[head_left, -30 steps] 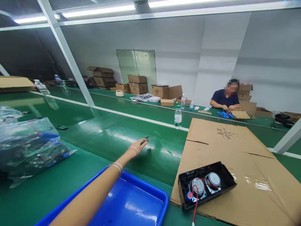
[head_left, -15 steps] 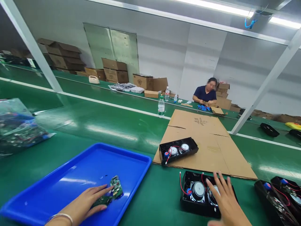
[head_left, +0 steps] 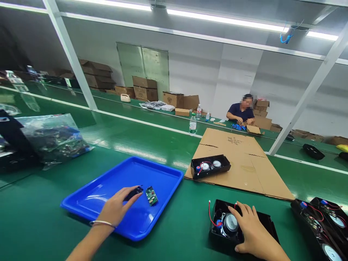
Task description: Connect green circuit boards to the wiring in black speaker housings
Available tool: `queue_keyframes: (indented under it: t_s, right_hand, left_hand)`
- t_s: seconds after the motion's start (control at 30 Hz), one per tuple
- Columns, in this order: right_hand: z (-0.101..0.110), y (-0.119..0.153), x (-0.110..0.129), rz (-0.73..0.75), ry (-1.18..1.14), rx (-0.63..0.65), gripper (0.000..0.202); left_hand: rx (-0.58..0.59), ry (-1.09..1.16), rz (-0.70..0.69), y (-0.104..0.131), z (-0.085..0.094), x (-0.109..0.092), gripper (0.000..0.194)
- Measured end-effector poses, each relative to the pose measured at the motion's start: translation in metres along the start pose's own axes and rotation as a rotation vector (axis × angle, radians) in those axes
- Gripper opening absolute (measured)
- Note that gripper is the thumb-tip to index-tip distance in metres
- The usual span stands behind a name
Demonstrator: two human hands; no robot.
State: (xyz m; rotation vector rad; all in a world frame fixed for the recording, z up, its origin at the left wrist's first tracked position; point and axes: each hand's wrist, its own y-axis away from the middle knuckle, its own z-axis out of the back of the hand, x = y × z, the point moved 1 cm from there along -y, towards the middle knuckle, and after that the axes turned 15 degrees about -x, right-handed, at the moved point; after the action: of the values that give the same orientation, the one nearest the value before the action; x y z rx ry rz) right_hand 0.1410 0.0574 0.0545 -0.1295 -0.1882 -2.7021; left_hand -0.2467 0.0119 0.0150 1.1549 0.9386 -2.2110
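My left hand (head_left: 117, 204) is over the blue tray (head_left: 95, 195), pinching a small dark circuit board (head_left: 133, 193) between thumb and fingers. A green circuit board (head_left: 151, 195) lies in the tray just right of it. My right hand (head_left: 251, 228) spans an open black speaker box (head_left: 221, 237), its fingertips at the far rim and its thumb at the near side. A round silver speaker (head_left: 230, 222) shows left of that hand, with a blue part (head_left: 219, 223) and a red wire (head_left: 210, 214) beside it. The hand hides the box's second speaker.
Another black speaker box (head_left: 210, 166) sits on a flattened cardboard sheet (head_left: 244, 177). More speaker boxes (head_left: 312, 224) stand at the right. A clear bag of boards (head_left: 57, 139) lies at the left. Beyond the bottle (head_left: 193, 124), a person (head_left: 240, 112) works at the far bench.
My left hand has lifted the dark board off the tray floor. The right hand has come down from above the speaker box and closed across it. The view has swung left.
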Motion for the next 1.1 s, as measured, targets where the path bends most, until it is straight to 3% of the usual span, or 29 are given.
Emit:
queue_keyframes:
  t_s: [0.07,0.23,0.3,0.4,0.5,0.57,0.9,1.0,1.1]
  right_hand:
    - [0.001,0.004,0.018,0.030,-0.070,-0.040,0.092]
    - [-0.023,-0.008,0.064,0.181,-0.195,-0.448,0.066]
    - [-0.033,-0.014,0.068,0.148,-0.333,-0.606,0.052]
    - [-0.032,-0.018,0.059,0.009,-0.824,-0.773,0.038]
    - [-0.020,-0.019,0.051,-0.101,-1.353,-0.715,0.034]
    - [-0.014,-0.019,0.052,-0.125,-1.504,-0.618,0.032]
    - [-0.014,-0.014,0.061,-0.127,-1.534,-0.121,0.039]
    - [-0.010,-0.012,0.061,-0.085,-1.364,-0.174,0.034]
    - [-0.010,-0.010,0.059,0.043,-0.967,-0.421,0.025]
  left_hand:
    - [0.036,0.261,0.138,0.023,-0.016,-0.027,0.047]
    - [0.287,0.766,0.401,0.084,-0.077,-0.089,0.055]
    - [0.378,0.862,0.501,0.097,-0.091,-0.100,0.053]
    - [0.463,0.926,0.628,0.105,-0.101,-0.102,0.053]
    - [0.519,0.960,0.713,0.109,-0.106,-0.096,0.053]
    - [0.569,0.984,0.759,0.112,-0.110,-0.092,0.054]
    - [0.748,1.135,0.929,0.114,-0.110,-0.088,0.050]
    - [0.738,1.109,0.865,0.115,-0.109,-0.089,0.044]
    - [0.681,1.036,0.786,0.116,-0.110,-0.087,0.033]
